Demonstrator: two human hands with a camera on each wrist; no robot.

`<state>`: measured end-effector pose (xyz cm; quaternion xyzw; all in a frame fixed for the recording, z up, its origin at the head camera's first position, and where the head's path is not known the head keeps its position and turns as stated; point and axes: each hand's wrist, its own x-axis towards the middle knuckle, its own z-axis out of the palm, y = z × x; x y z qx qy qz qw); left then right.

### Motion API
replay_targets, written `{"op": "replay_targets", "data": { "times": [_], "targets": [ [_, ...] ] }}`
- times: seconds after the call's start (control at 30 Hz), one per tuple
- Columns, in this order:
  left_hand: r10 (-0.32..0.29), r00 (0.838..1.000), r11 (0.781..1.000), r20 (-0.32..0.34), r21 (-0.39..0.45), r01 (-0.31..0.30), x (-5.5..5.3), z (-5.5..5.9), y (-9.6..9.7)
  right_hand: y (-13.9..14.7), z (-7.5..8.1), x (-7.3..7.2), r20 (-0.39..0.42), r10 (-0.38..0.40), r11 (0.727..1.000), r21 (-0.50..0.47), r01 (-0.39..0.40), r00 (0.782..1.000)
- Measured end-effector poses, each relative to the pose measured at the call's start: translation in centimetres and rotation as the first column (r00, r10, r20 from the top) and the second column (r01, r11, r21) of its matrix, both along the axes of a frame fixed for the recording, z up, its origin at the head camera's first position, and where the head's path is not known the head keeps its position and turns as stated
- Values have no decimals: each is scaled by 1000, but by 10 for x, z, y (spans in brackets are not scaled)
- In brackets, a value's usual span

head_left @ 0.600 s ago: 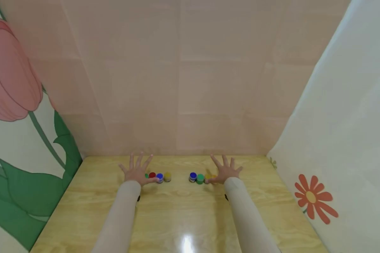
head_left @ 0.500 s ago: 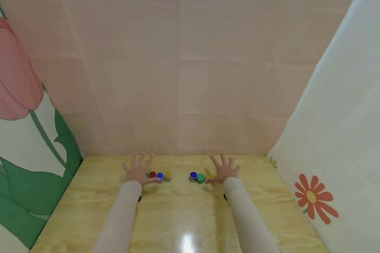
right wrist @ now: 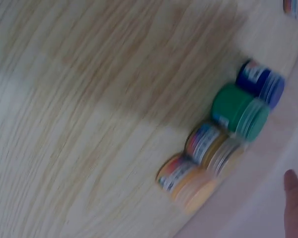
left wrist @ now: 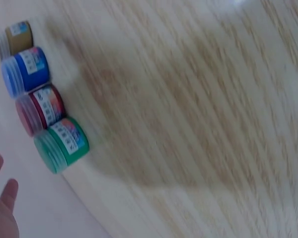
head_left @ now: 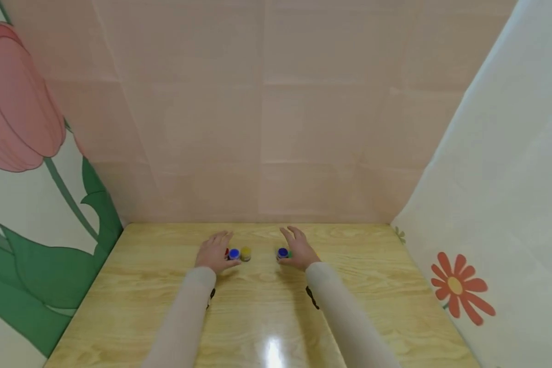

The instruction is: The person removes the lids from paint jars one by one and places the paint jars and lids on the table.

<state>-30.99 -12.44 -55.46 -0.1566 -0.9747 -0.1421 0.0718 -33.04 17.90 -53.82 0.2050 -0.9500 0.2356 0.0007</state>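
Beige backdrop (head_left: pixel 262 112) meets table (head_left: pixel 253 301) at its back edge; narrow wood strip there, long run in front. Left hand (head_left: pixel 215 253), right hand (head_left: pixel 300 252): fingers loosely bent, gripping nothing, one by each row. Left row, outside in: green jar (left wrist: pixel 62 145), red jar (left wrist: pixel 40 110), blue jar (left wrist: pixel 29 72), yellow jar (left wrist: pixel 15 38). Gap. Right row, inside out: dark-blue jar (right wrist: pixel 260 83), second green jar (right wrist: pixel 240 111), mustard jar (right wrist: pixel 215 148), orange jar (right wrist: pixel 186 181). Capped; can't tell contents.
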Motion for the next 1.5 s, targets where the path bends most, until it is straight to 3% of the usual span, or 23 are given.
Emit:
{"op": "replay_targets", "data": {
  "times": [0.23,0.5,0.6,0.8,0.97,1.07,1.23,1.5],
  "targets": [
    [-35,999,999,-10,2,35,0,-8,14,-34,3,9,33,103,994,-27,-102,994],
    [-32,999,996,34,82,29,-1,-12,30,-57,-7,15,58,158,987,-18,-157,986],
    [-16,1000,997,16,76,15,-1,-12,35,-65,-15,13,71,139,990,-10,-139,988],
    [41,999,998,-5,50,-40,-1,-6,44,-79,-29,7,162,35,996,-85,-22,986],
    [94,992,995,79,5,-95,-3,-7,45,-86,-27,11,286,2,986,-162,46,958],
    [111,990,994,92,-19,-110,-4,-9,45,-89,-23,14,337,-5,981,-181,70,942],
    [86,995,996,43,-23,-85,-4,-10,45,-90,-22,16,332,3,981,-183,61,943],
    [5,999,999,-42,-48,-7,-2,-12,49,-89,-33,15,253,26,976,-216,30,967]
  ]
}}
